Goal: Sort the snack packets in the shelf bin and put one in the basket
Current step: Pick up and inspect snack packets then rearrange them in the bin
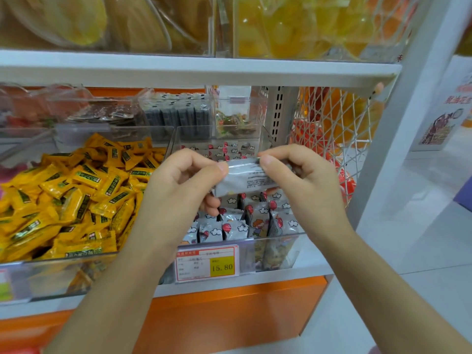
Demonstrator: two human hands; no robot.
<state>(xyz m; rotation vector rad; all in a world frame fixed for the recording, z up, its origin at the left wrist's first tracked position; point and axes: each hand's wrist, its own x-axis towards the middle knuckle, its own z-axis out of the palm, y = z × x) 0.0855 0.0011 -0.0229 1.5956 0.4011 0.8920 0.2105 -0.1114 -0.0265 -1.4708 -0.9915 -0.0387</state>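
Head view looks down at a clear shelf bin (278, 247) full of small grey packets with cloud and balloon print (229, 229), most of them standing on edge in rows. Both hands are raised just above this bin, and between them is one grey snack packet (242, 178). The left hand (178, 185) pinches the left end of the packet between thumb and curled fingers. The right hand (301, 180) pinches the right end the same way, with the thumb on top. The long axis of the packet runs from left to right and slopes a little, the left end lower and the right end higher. Its plain side with small printed text faces the camera. On the front wall of the bin is a red and yellow price label (207, 263). Just left of the bin lies a heap of yellow packets (76, 195), and to its right hangs a white net (332, 129) with orange things behind it.
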